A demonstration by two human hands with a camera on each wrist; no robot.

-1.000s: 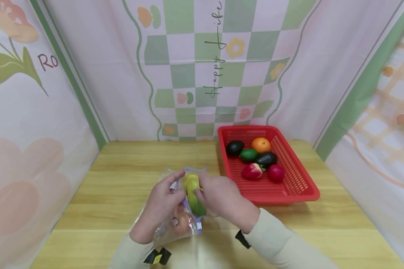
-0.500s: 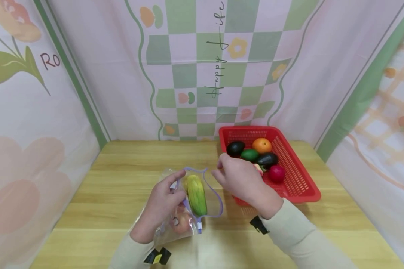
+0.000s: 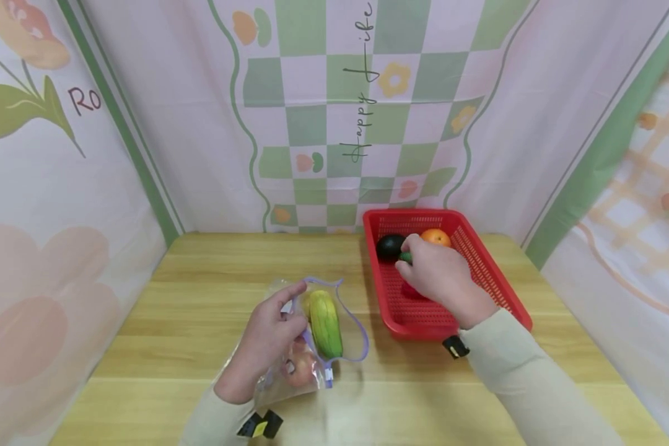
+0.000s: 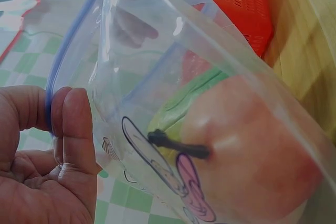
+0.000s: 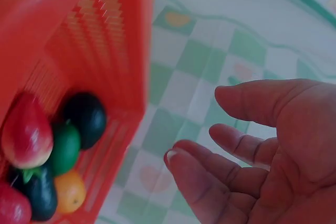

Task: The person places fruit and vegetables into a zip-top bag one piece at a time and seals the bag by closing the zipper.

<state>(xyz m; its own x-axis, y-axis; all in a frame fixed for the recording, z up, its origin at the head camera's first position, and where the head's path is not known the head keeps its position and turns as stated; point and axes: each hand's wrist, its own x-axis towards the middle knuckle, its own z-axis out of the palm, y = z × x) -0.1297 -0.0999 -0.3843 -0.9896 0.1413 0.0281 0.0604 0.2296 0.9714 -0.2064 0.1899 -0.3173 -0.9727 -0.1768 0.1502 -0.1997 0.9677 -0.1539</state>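
head: high over the worktop (image 3: 201, 266), facing forward and down past its far edge | left wrist: close against zip bag (image 4: 173, 82), facing checked curtain (image 4: 31, 72) | right wrist: near, looking into red basket (image 5: 126, 66) | all three share basket

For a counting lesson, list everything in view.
Bag: one, clear, on table
Long fruit: one, yellow-green, bagged
Round fruit: one, pinkish, bagged
Other bagged items: unclear
Basket: one, red, on table
Dark fruits: two, blackish, in basket
Small fruit: one, green, in basket
Orange: one, orange, in basket
Red fruits: two, red, in basket
Table: one, yellowish, below
Cloth: count unclear, patterned, around
Sleeves: two, cream, forearms
Straps: two, black, wrists
Left hand: one, holding bag
Right hand: one, over basket
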